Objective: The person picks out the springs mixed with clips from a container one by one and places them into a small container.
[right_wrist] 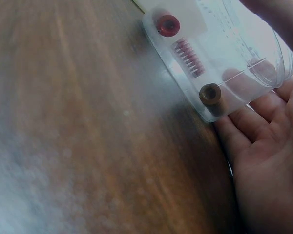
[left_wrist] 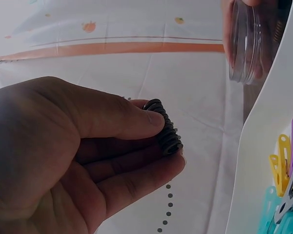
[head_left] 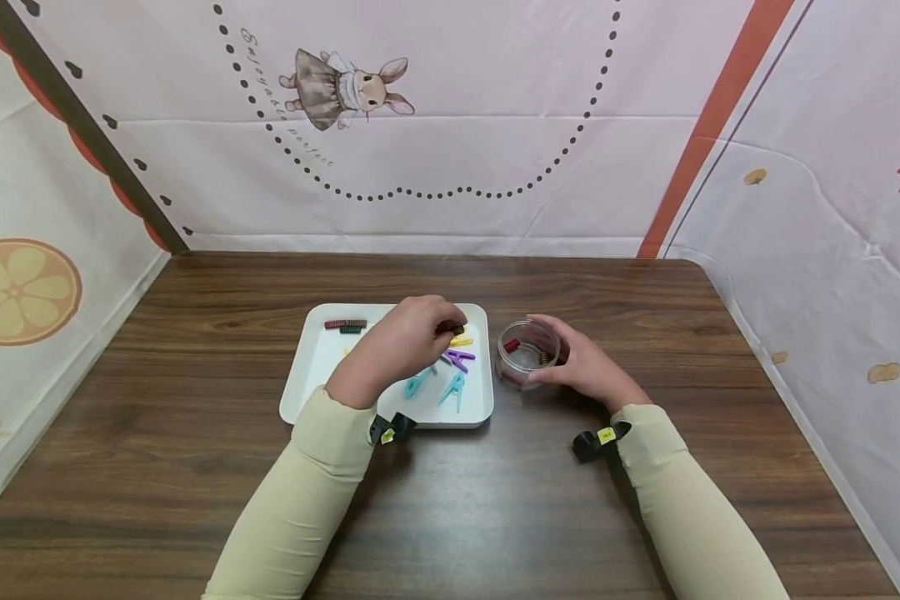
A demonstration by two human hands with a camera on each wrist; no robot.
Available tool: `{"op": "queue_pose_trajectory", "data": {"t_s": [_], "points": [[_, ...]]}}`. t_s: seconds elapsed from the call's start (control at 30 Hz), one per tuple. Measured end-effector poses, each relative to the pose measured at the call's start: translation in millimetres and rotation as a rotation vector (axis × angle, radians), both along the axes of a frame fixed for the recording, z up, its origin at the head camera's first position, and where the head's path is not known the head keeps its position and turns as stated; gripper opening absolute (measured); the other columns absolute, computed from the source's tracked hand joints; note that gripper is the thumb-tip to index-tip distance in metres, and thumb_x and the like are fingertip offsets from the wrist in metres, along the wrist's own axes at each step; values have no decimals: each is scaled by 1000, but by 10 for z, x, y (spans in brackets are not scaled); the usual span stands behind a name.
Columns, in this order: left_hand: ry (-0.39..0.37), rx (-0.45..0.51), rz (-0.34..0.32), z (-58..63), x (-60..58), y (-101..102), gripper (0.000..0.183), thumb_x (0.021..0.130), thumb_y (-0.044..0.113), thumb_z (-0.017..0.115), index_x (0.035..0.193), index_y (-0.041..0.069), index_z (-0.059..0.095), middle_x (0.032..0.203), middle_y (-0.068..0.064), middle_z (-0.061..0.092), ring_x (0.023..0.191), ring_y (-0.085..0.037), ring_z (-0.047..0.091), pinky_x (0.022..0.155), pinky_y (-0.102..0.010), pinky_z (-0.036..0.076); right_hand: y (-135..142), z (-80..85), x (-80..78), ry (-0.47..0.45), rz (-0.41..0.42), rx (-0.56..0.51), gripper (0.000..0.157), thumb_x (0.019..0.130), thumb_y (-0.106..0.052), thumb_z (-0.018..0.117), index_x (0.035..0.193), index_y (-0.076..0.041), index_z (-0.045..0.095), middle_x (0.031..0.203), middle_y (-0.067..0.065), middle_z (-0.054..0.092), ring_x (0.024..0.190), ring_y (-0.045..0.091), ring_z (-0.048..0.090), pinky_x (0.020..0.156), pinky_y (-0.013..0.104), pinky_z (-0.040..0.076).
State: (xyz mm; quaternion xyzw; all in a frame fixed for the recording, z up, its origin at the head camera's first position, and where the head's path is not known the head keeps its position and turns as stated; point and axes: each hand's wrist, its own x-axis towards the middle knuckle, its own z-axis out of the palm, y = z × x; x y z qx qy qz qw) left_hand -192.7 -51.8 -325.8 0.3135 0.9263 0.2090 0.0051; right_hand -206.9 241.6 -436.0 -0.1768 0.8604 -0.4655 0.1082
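My left hand [head_left: 412,333] is over the white tray [head_left: 291,392] and pinches a dark coil spring [left_wrist: 164,127] between thumb and fingers. My right hand [head_left: 588,362] grips a clear plastic jar [head_left: 528,340] on the table just right of the tray, thumb on the near side and fingers on the far side. Inside the jar lie a red spring [right_wrist: 168,25], a pinkish-red spring [right_wrist: 189,57] and a brown spring [right_wrist: 211,94]. More springs [head_left: 350,329] sit in the tray's far left part, one of them dark green.
Plastic clothespins share the tray: purple [head_left: 457,358], light blue [head_left: 453,389], yellow [left_wrist: 282,165] and grey [left_wrist: 289,195]. The brown wood table [head_left: 510,517] reaches a printed cloth [head_left: 450,150] at its back edge. My left forearm passes over the tray's front edge.
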Motion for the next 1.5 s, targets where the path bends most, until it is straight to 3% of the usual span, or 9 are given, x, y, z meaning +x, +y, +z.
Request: {"op": "queue_pose_trajectory", "data": {"t_s": [0.27,0.6,0.8,1.07,1.33,1.5], "points": [[-15,-10,-15,-14,1,54,17,92,9,60,104,9,72,94,-2,67,86,-16,56,82,-30,51,6,-9,-8,7,6,-3,86,74,-39,83,146,-32,36,141,0,50,132,22,46,112,54,32],[10,18,-51,-53,-9,115,15,91,6,57,92,12,71,79,1,60,78,-15,52,72,-27,46,11,-29,-17,15,14,-13,87,75,-38,83,147,-29,35,144,0,48,133,22,44,113,54,31],[12,16,-63,-63,-6,146,16,92,6,57,95,12,71,83,2,62,80,-14,53,75,-27,47,16,-31,-18,16,16,-14,88,75,-38,83,148,-28,35,143,0,49,133,22,45,112,54,31],[39,20,-91,-81,-36,191,18,92,6,56,80,16,64,70,4,52,73,-13,49,69,-26,42,9,-21,-17,6,14,-15,88,74,-38,83,148,-29,35,142,0,49,131,23,46,112,54,33],[13,0,-76,-49,-20,223,12,93,10,59,95,14,71,84,3,63,80,-13,55,76,-27,49,7,-16,-13,0,12,-13,87,75,-38,83,147,-31,35,141,0,50,131,23,46,112,54,32],[-13,2,-69,-54,-21,249,13,93,10,60,97,12,72,85,2,64,79,-13,55,74,-27,48,-3,6,-2,9,20,-17,87,76,-37,82,148,-28,34,142,3,50,132,24,46,111,55,33]]}}
